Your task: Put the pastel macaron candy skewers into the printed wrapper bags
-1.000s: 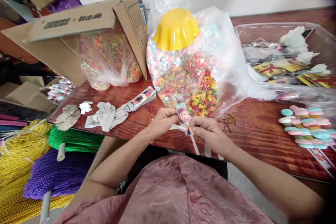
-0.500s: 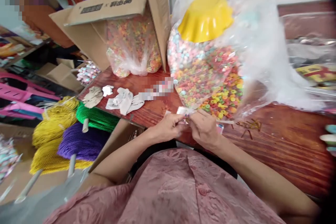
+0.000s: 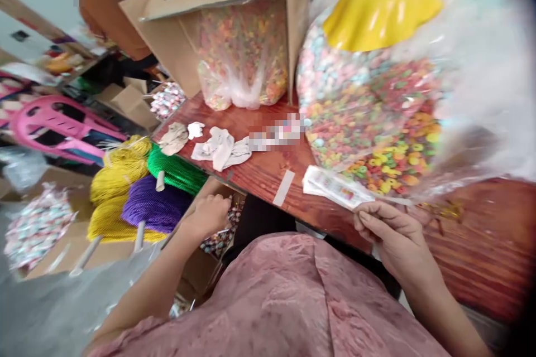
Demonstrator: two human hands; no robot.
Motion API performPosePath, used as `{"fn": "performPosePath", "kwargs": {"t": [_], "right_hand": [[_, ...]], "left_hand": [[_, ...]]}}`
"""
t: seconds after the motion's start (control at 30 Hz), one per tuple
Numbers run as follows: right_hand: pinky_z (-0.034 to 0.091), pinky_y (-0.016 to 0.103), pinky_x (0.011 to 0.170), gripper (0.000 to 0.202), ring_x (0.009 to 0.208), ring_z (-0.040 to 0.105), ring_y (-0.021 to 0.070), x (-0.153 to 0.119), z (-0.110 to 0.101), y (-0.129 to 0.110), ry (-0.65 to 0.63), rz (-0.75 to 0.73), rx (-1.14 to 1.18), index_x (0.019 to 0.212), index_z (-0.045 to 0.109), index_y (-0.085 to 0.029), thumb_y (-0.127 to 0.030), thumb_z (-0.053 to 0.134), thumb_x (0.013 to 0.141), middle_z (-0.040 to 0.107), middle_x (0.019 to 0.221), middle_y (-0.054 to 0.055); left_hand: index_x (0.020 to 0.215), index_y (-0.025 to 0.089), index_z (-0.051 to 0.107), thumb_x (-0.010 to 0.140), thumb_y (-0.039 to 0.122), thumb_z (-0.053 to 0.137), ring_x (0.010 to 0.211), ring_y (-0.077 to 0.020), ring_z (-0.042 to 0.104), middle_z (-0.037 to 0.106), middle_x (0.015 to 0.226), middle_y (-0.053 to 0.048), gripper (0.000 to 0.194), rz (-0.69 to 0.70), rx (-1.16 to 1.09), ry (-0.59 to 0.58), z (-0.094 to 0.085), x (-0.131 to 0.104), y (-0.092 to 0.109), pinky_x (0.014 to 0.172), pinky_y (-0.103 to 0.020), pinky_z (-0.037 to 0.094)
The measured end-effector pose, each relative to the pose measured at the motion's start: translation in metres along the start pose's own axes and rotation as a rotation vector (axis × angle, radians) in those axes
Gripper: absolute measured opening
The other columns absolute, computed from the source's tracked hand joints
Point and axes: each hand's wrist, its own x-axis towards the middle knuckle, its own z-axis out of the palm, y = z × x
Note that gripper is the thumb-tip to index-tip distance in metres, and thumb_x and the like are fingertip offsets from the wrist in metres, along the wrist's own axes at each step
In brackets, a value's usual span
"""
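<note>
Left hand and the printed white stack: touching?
Apart. The head view shows the left hand beyond the table's edge, with tabletop visible between it and the printed white stack.

I see room to slide across the red-brown wooden desk (image 3: 263, 164) between the crumpled off-white cloth (image 3: 221, 148) and the flat white printed packets (image 3: 335, 187); just a flat whitish strip (image 3: 285, 188) lies there. Ahead of my right hand (image 3: 385, 226), the bulging clear plastic bag of coloured candy rings (image 3: 402, 117) blocks me, topped by a yellow scalloped bowl (image 3: 385, 5). The open brown cardboard box (image 3: 299, 22) walls off the back. Rightward, I can pass above thin golden ties (image 3: 450, 211). Purple twisted cord (image 3: 153, 203) crowds my left hand (image 3: 209, 215).
</note>
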Motion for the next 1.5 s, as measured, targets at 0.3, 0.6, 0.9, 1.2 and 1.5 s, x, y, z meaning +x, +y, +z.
{"fn": "performPosePath", "kwargs": {"t": [0.3, 0.6, 0.9, 1.2, 1.5], "right_hand": [[0.045, 0.028, 0.055, 0.015, 0.058, 0.053, 0.0142, -0.048, -0.027, 0.018, 0.450, -0.168, -0.314, 0.084, 0.070, -0.023, -0.038, 0.065, 0.084, 0.061, 0.066, 0.000], [0.052, 0.032, 0.070, 0.018, 0.072, 0.064, 0.0188, -0.089, -0.103, 0.013, 0.764, -0.273, -0.718, 0.090, 0.069, -0.023, -0.034, 0.055, 0.091, 0.070, 0.079, 0.004], [0.045, 0.042, 0.081, 0.036, 0.100, 0.059, 0.0329, -0.104, -0.227, -0.021, 1.259, 0.163, -1.497, 0.102, 0.073, -0.011, -0.027, 0.043, 0.091, 0.069, 0.103, 0.021], [0.031, 0.032, 0.059, 0.025, 0.065, 0.054, 0.0193, -0.098, -0.266, -0.010, 1.234, 0.090, -1.419, 0.073, 0.070, -0.012, -0.026, 0.054, 0.088, 0.063, 0.070, 0.015], [0.052, 0.031, 0.084, 0.023, 0.088, 0.071, 0.0231, -0.119, -0.232, -0.016, 1.099, -0.385, -1.083, 0.099, 0.076, -0.015, -0.030, 0.064, 0.086, 0.075, 0.096, 0.015]], "left_hand": [[0.086, 0.014, 0.065, 0.094, 0.017, 0.046, 0.088, -0.0223, 0.060, 0.066, 0.091, -0.010, 0.021, 0.858, -0.019, 0.516, -0.040, 0.077, 0.159, 0.080, -0.036, 0.049], [0.089, 0.016, 0.066, 0.086, 0.002, 0.043, 0.082, -0.0233, 0.057, 0.062, 0.086, -0.009, 0.027, 1.049, 0.124, 0.715, -0.010, 0.112, 0.195, 0.069, -0.036, 0.048], [0.075, 0.018, 0.066, 0.096, 0.024, 0.051, 0.072, -0.0168, 0.059, 0.063, 0.073, -0.004, 0.026, 1.015, -0.207, 0.844, -0.008, 0.115, 0.181, 0.065, -0.029, 0.048], [0.079, 0.020, 0.067, 0.097, 0.025, 0.046, 0.077, -0.0184, 0.061, 0.066, 0.078, -0.004, 0.028, 0.887, -0.364, 0.705, -0.010, 0.111, 0.185, 0.069, -0.031, 0.051], [0.094, 0.019, 0.070, 0.095, 0.022, 0.050, 0.090, -0.0228, 0.060, 0.069, 0.095, -0.008, 0.020, 0.824, -0.205, 0.710, -0.009, 0.100, 0.191, 0.079, -0.036, 0.049]]}}
